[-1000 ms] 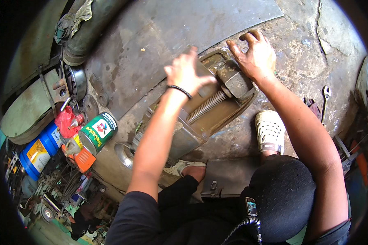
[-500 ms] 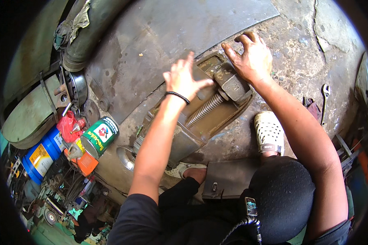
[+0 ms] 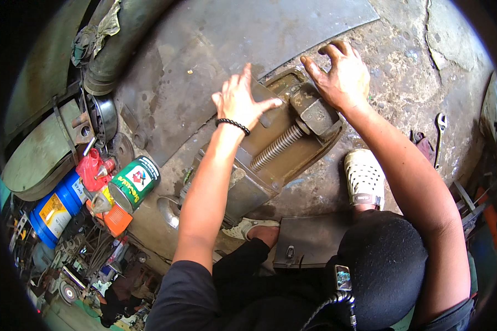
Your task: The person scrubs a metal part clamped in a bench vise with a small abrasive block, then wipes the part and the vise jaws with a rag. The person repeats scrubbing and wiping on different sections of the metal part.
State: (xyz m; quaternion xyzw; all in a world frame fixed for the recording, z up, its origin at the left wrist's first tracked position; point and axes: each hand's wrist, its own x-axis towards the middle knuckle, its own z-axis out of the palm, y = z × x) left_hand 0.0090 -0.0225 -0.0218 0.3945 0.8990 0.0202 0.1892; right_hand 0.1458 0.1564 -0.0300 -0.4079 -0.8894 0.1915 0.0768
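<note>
We observe a metal vise [image 3: 262,138] lying on the concrete floor [image 3: 400,94] in front of the person, set at a slant, its far end toward the upper right. A threaded screw [image 3: 276,148] runs along its middle to a heavy block [image 3: 316,115] near that far end.

We find the left hand [image 3: 239,102] over the left side of the vise, its fingers spread, the thumb pointing right, and nothing in its grasp. A dark beaded bracelet [image 3: 233,124] is on that wrist. The right hand [image 3: 343,78] is just beside the block, fingers curled and apart from the thumb, likewise holding nothing. We cannot tell whether either hand touches the metal.

Beyond the vise we note a large metal sheet [image 3: 204,60] on the floor. To the left stand a green can [image 3: 135,183] and a tilted blue bucket [image 3: 55,212]. A wrench [image 3: 440,138] lies well apart at the right, and a dark box [image 3: 309,237] sits between the person's feet and body.
</note>
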